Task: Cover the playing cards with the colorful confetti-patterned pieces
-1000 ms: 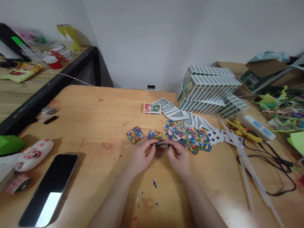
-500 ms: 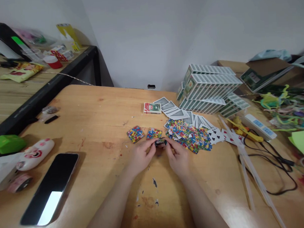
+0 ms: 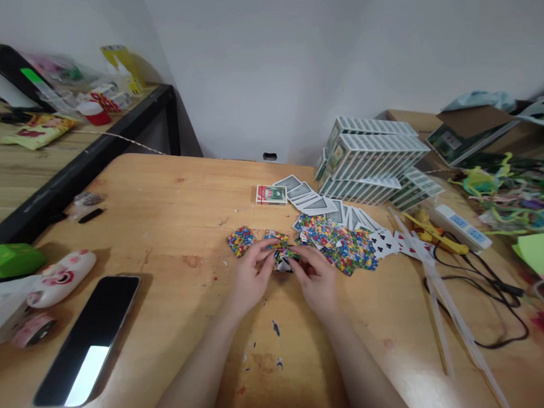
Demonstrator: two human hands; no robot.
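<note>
My left hand [image 3: 253,276] and my right hand [image 3: 317,278] pinch a small folded piece [image 3: 283,262] between them, its dark and whitish face partly hidden by fingers. Just behind the fingers lies a multicoloured square [image 3: 277,236], partly covered by my left hand. Another multicoloured square [image 3: 241,241] rests to the left. A heap of multicoloured pieces [image 3: 340,243] spreads to the right of my right hand. Behind it, playing cards [image 3: 308,197] lie fanned face down, and a red and green card box [image 3: 271,194] sits at their left.
Stacked card boxes [image 3: 372,156] stand at the back right. A power strip [image 3: 462,226], black cable and clear plastic strips [image 3: 444,293] lie right. A phone [image 3: 87,341] and a white plush-like item [image 3: 63,278] are on the left.
The piece between my hands is tilted and spread more, showing more of its whitish and dark face. My hands are slightly farther apart at the fingertips. The view has shifted slightly.
</note>
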